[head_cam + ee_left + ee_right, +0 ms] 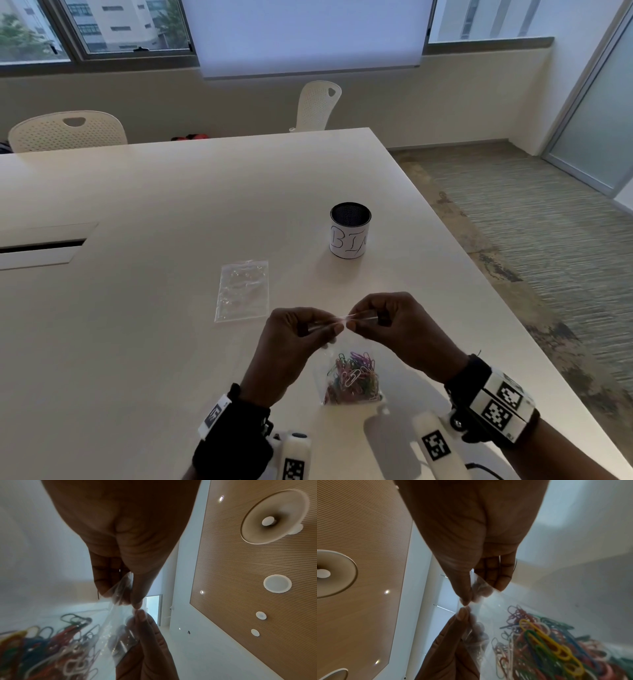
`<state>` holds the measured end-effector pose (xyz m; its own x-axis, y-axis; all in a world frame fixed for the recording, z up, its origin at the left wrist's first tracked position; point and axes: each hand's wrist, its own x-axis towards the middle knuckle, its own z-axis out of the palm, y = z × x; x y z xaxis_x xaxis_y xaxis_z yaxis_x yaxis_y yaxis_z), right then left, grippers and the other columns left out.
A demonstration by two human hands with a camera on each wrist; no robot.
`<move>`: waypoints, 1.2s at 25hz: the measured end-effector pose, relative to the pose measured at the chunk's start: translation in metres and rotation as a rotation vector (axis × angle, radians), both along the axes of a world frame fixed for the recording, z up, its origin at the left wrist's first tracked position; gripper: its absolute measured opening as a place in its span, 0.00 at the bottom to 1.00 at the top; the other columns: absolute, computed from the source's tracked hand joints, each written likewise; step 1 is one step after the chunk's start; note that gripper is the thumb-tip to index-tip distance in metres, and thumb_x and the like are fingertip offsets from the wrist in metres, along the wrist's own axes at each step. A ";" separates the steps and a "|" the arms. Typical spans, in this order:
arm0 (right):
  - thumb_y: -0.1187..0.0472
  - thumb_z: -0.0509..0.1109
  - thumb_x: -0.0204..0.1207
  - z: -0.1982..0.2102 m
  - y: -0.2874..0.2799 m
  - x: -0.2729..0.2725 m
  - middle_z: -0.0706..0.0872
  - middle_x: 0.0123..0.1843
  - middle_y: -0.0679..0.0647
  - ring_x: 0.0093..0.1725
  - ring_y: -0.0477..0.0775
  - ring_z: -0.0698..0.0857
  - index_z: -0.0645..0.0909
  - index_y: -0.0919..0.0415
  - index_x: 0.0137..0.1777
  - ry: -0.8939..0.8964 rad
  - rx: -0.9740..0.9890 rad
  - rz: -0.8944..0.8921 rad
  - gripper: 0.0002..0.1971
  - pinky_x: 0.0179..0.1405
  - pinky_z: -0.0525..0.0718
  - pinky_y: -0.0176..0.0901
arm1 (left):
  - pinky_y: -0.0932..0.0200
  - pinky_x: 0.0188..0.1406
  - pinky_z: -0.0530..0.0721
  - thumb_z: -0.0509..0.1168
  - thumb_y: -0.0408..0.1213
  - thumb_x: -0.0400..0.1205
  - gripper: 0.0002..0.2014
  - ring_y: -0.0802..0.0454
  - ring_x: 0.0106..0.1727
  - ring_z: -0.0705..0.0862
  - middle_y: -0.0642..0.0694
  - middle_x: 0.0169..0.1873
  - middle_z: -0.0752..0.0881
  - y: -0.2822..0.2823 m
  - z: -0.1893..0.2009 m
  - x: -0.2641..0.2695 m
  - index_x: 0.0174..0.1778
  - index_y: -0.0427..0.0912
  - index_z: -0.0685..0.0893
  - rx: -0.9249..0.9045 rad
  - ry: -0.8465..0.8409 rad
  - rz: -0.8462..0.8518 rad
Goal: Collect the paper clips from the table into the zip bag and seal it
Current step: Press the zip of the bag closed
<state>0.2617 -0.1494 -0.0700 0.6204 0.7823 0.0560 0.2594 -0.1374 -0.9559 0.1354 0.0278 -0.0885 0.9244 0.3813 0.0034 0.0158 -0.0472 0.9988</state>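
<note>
A clear zip bag (342, 346) hangs upright over the white table (171, 192), with a heap of coloured paper clips (352, 378) in its bottom. My left hand (329, 329) pinches the bag's top strip between thumb and fingers. My right hand (358, 323) pinches the same strip just beside it, thumb tips almost touching. In the left wrist view, the left hand (135, 605) grips the plastic from above and the clips (42, 649) lie below. In the right wrist view, the right hand (467, 600) nips the strip above the paper clips (547, 649).
A second, flat clear zip bag (243, 291) lies on the table left of my hands. A black mesh cup (350, 230) with a white handwritten label stands behind them. The table's right edge runs close by. White chairs (68, 132) stand at the far side.
</note>
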 end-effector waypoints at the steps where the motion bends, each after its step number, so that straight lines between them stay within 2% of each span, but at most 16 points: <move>1: 0.63 0.81 0.77 -0.001 0.000 0.000 0.95 0.45 0.56 0.45 0.52 0.94 0.91 0.62 0.49 -0.002 0.002 0.001 0.05 0.51 0.91 0.42 | 0.56 0.42 0.89 0.79 0.33 0.77 0.05 0.49 0.37 0.91 0.39 0.36 0.94 0.001 -0.001 0.000 0.48 0.39 0.96 -0.003 -0.005 -0.002; 3: 0.63 0.81 0.77 -0.001 -0.001 0.000 0.95 0.44 0.57 0.46 0.59 0.94 0.91 0.63 0.50 -0.011 -0.002 0.000 0.05 0.51 0.91 0.45 | 0.54 0.42 0.89 0.79 0.32 0.77 0.05 0.47 0.38 0.91 0.38 0.36 0.94 0.002 -0.004 0.000 0.48 0.39 0.96 -0.009 -0.015 -0.005; 6: 0.63 0.81 0.77 -0.003 -0.002 0.000 0.95 0.45 0.56 0.47 0.60 0.94 0.91 0.63 0.50 -0.026 0.001 0.007 0.05 0.51 0.91 0.47 | 0.54 0.42 0.89 0.79 0.31 0.77 0.05 0.46 0.37 0.91 0.37 0.36 0.94 0.002 -0.006 0.000 0.48 0.38 0.96 -0.010 -0.030 -0.002; 11: 0.62 0.81 0.77 -0.006 -0.001 0.000 0.95 0.43 0.54 0.45 0.54 0.94 0.92 0.62 0.49 -0.078 -0.002 0.004 0.04 0.50 0.92 0.43 | 0.56 0.40 0.89 0.79 0.30 0.77 0.04 0.47 0.36 0.90 0.37 0.35 0.94 0.000 -0.008 0.001 0.47 0.37 0.95 -0.029 -0.053 0.004; 15: 0.63 0.81 0.77 -0.010 0.002 -0.001 0.95 0.41 0.53 0.41 0.44 0.92 0.91 0.61 0.47 -0.119 0.018 -0.014 0.02 0.45 0.89 0.37 | 0.60 0.41 0.89 0.78 0.27 0.77 0.04 0.49 0.37 0.90 0.37 0.36 0.94 -0.004 -0.008 0.001 0.45 0.37 0.95 -0.048 -0.069 0.028; 19: 0.63 0.81 0.77 -0.009 0.001 -0.002 0.95 0.41 0.51 0.41 0.42 0.91 0.92 0.59 0.48 -0.130 0.012 -0.008 0.02 0.44 0.87 0.34 | 0.57 0.42 0.91 0.78 0.27 0.77 0.05 0.47 0.38 0.91 0.37 0.37 0.94 -0.003 -0.007 -0.001 0.46 0.39 0.95 -0.065 -0.069 0.028; 23: 0.63 0.81 0.77 -0.007 0.001 -0.003 0.95 0.43 0.54 0.43 0.57 0.93 0.92 0.60 0.48 -0.133 0.017 -0.011 0.03 0.46 0.92 0.43 | 0.57 0.44 0.91 0.79 0.31 0.75 0.08 0.47 0.38 0.92 0.37 0.38 0.95 0.000 -0.008 -0.002 0.49 0.35 0.95 -0.075 -0.066 0.014; 25: 0.63 0.82 0.77 -0.007 0.001 -0.003 0.95 0.43 0.55 0.44 0.59 0.93 0.92 0.61 0.48 -0.128 0.018 -0.012 0.03 0.47 0.92 0.45 | 0.59 0.43 0.90 0.79 0.32 0.74 0.10 0.48 0.39 0.92 0.37 0.38 0.95 0.000 -0.008 -0.003 0.50 0.34 0.95 -0.079 -0.071 0.012; 27: 0.63 0.82 0.77 -0.007 0.001 -0.004 0.95 0.43 0.55 0.43 0.56 0.93 0.92 0.61 0.48 -0.130 0.015 -0.009 0.03 0.47 0.92 0.44 | 0.60 0.43 0.90 0.79 0.31 0.74 0.09 0.48 0.39 0.92 0.37 0.39 0.95 0.001 -0.008 -0.003 0.50 0.34 0.94 -0.077 -0.072 0.012; 30: 0.65 0.81 0.76 -0.008 0.004 -0.005 0.94 0.39 0.51 0.38 0.43 0.90 0.91 0.60 0.46 -0.144 0.017 -0.007 0.02 0.43 0.88 0.37 | 0.61 0.43 0.90 0.78 0.27 0.76 0.07 0.49 0.39 0.92 0.38 0.38 0.95 -0.001 -0.008 -0.002 0.48 0.34 0.95 -0.068 -0.079 0.024</move>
<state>0.2569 -0.1458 -0.0778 0.6106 0.7760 0.1581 0.3932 -0.1238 -0.9111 0.1331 0.0269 -0.0969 0.9127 0.4056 0.0492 -0.0629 0.0206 0.9978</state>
